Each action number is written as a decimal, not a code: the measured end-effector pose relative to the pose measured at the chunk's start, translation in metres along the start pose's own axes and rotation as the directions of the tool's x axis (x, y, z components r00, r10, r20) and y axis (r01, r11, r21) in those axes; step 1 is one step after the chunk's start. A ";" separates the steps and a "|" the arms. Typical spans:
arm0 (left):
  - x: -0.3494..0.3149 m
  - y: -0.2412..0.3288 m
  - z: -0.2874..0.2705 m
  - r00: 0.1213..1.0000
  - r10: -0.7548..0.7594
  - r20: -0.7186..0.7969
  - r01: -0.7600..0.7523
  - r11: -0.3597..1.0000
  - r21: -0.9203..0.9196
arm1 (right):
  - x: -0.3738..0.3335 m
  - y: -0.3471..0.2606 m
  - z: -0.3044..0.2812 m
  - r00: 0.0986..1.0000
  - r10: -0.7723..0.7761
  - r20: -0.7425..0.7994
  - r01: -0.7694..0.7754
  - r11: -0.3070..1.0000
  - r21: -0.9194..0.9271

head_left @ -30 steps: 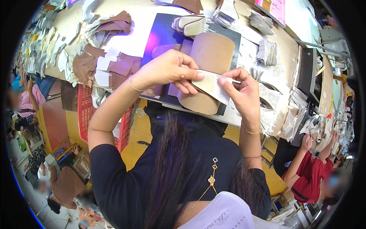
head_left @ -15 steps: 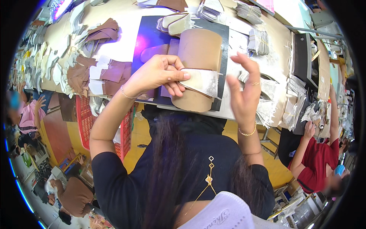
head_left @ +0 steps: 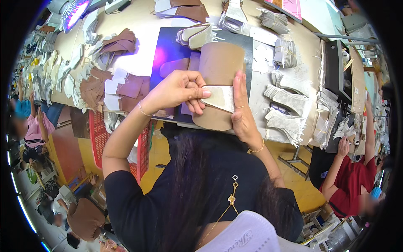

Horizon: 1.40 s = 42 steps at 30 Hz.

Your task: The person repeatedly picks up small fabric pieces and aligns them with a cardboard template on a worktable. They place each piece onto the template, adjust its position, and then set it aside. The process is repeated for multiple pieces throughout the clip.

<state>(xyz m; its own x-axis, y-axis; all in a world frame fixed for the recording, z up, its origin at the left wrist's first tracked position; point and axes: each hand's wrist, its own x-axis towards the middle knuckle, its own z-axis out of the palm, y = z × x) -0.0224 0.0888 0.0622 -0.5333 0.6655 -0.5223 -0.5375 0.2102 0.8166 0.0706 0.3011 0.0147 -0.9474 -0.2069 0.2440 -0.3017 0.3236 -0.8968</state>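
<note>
A tan, rounded block [head_left: 222,61], curved like a drum, stands at the table's near edge. Across its top lies a cream-coloured shoe-upper piece [head_left: 219,99] with a thin brown edge and a whiter strip at its right end. My left hand [head_left: 179,93] pinches the piece's left end between thumb and fingers. My right hand [head_left: 243,110] lies along the block's right side, fingers stretched out and flat, touching the right end of the piece and partly hiding it. Under the block is a dark board [head_left: 248,46].
Cream cut pieces [head_left: 197,35] are stacked behind the block. Brown pieces [head_left: 133,86] lie to the left, and grey-white bundles [head_left: 286,52] and fringed pieces [head_left: 287,122] to the right. A red basket [head_left: 96,138] stands below the table's left edge. Another person [head_left: 350,180] works at the right.
My right hand has come left from the air beside the block and now lies against its side, on the piece's right end. My left hand keeps its pinch.
</note>
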 end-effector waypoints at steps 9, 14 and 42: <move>-0.010 0.019 -0.002 0.899 0.418 -0.131 -0.395 0.902 0.173 | 0.094 -0.041 -0.066 0.958 -0.209 0.195 0.264 0.911 -0.317; 0.015 0.006 -0.062 0.698 0.448 -0.558 -0.276 0.888 0.368 | 0.189 -0.030 -0.066 0.878 -0.307 0.367 0.447 0.801 -0.399; 0.101 -0.020 -0.137 0.838 0.460 -0.294 -0.250 0.802 0.543 | 0.236 0.052 -0.016 0.694 -0.092 0.714 0.407 0.868 -0.284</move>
<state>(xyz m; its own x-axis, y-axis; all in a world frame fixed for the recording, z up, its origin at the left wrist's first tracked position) -0.1549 0.0534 -0.0407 -0.8860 0.4439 -0.1342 0.0571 0.3915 0.9184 -0.1707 0.2842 0.0316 -0.5537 -0.8326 -0.0118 -0.6777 0.4588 -0.5746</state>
